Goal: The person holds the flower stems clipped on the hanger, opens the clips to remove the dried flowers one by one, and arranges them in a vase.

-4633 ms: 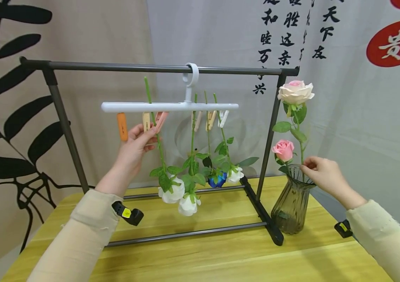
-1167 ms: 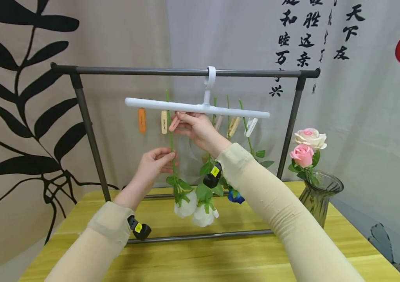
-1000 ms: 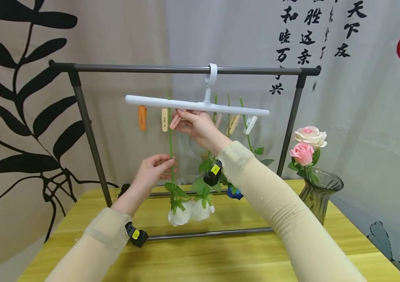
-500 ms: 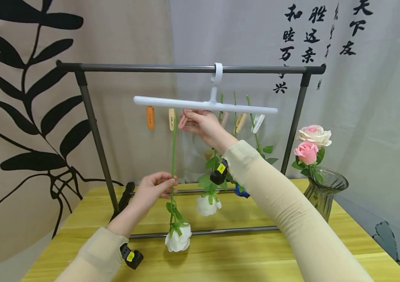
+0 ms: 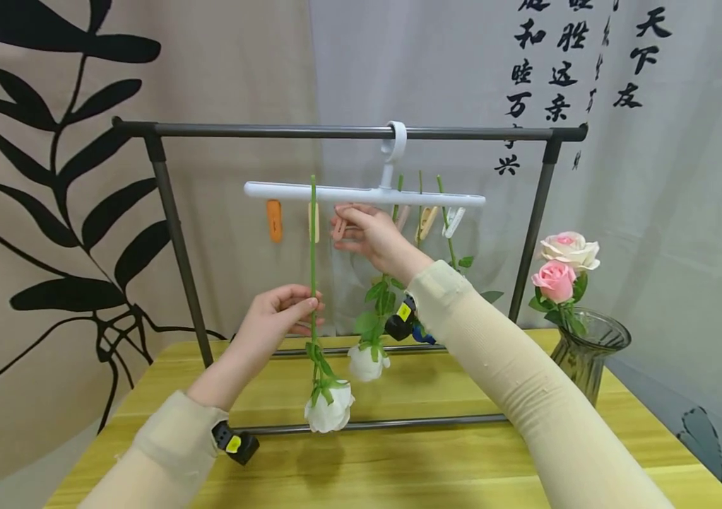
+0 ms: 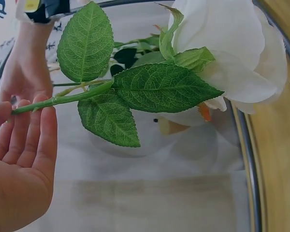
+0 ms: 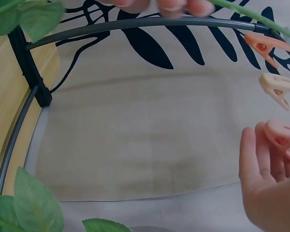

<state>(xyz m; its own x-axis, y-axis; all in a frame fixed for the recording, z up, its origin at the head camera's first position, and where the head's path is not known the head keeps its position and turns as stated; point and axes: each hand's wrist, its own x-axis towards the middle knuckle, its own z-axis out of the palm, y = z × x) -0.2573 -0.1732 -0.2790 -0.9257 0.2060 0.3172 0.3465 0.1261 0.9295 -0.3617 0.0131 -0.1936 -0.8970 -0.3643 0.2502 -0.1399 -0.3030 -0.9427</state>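
Observation:
In the head view my left hand (image 5: 281, 322) pinches the green stem of a white rose (image 5: 329, 408), which hangs bloom-down in front of the rack. The left wrist view shows the stem between thumb and fingers of this hand (image 6: 26, 159), with leaves beside the bloom (image 6: 227, 38). My right hand (image 5: 376, 237) pinches a pink clothespin (image 5: 339, 227) under the white hanger (image 5: 348, 194). No stem sits in that clothespin (image 7: 282, 131) in the right wrist view. The held stem's upper end crosses in front of the hanger bar and the cream clothespin (image 7: 279, 83).
A dark rack (image 5: 240, 131) on the wooden table (image 5: 272, 466) carries the hanger. Another white rose (image 5: 367, 364) and a blue flower (image 5: 423, 334) hang behind my right forearm. An orange clothespin (image 5: 274, 220) is at left. At right, a glass vase (image 5: 583, 353) holds two roses.
My right hand went from the vase to the pink clothespin, which my left hand had held. The white rose came out of that clothespin, down and towards me, in my left hand.

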